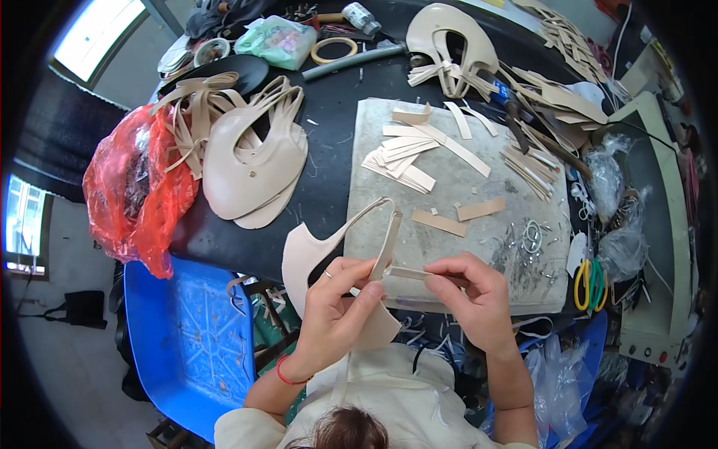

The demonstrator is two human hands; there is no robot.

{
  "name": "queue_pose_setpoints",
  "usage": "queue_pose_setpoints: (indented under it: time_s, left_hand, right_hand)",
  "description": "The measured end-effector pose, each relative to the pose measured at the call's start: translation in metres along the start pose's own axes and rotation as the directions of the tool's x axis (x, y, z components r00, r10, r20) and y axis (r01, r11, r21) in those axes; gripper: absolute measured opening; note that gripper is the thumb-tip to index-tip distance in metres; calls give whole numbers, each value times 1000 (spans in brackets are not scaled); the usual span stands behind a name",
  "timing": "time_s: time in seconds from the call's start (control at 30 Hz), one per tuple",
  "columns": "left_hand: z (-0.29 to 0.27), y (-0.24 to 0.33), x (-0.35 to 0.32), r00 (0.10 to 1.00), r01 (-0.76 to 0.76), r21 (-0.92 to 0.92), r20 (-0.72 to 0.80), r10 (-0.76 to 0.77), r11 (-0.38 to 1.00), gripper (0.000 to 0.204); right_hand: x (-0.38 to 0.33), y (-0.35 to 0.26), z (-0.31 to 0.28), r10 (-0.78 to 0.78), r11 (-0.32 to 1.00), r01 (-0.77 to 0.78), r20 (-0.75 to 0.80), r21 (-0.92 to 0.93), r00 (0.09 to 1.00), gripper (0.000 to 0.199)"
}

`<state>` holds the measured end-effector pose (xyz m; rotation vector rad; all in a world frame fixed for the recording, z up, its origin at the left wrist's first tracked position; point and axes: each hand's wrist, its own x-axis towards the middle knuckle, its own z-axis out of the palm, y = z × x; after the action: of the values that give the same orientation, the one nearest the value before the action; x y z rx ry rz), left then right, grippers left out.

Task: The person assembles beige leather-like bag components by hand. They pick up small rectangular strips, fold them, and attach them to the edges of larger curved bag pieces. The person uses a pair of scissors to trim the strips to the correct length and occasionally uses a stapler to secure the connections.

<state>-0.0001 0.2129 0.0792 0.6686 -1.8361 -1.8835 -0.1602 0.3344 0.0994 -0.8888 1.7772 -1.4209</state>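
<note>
My left hand (335,313) is closed on a beige curved leather piece (301,258), pinching its folded edge between thumb and fingers. The piece arches up ahead of the hand and hangs down below it. Between finger and thumb, my right hand (476,301) pinches a narrow beige strip (407,274). The strip's other end meets the leather piece beside my left fingertips; whether it is joined there I cannot tell. Ahead, on a grey stained board (374,217), lie a pile of cut beige strips (404,161) and two loose tan strips (440,222).
Stacked beige leather pieces (247,176) lie left of the board, beside a red plastic bag (123,194). Below stands a blue bin (153,337). Yellow- and green-handled scissors (591,284) sit at the board's right edge, near small metal bits (516,243). Another shaped piece (467,37) lies at the back.
</note>
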Motion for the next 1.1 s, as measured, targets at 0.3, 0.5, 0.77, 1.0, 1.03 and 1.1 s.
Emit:
queue_pose_setpoints:
  time_s: [0.3, 0.5, 0.77, 1.0, 1.03, 1.1]
  left_hand:
    - [18, 9, 1, 995, 98, -268, 6, -100, 958, 39]
    - [14, 2, 2, 982, 151, -395, -43, -182, 906, 33]
    - [24, 11, -1, 998, 2, 43, -70, 1, 999, 26]
    - [22, -4, 0, 965, 249, -308, 4, -261, 918, 21]
    - [23, -4, 0, 964, 253, -319, 2, -267, 913, 20]
    - [25, -4, -1, 960, 261, -343, -5, -279, 903, 20]
  right_hand:
    - [9, -4, 16, -52, 998, 51, 30, 34, 998, 12]
    - [4, -1, 19, -49, 993, 43, 55, 114, 997, 9]
    - [-6, -6, 19, -112, 989, 112, 12, -94, 994, 11]
    - [-21, 2, 18, -4, 999, -3, -125, -53, 992, 29]
    - [-21, 3, 18, -4, 999, -3, -123, -50, 992, 28]
    - [-20, 5, 17, -3, 999, -2, -117, -45, 993, 27]
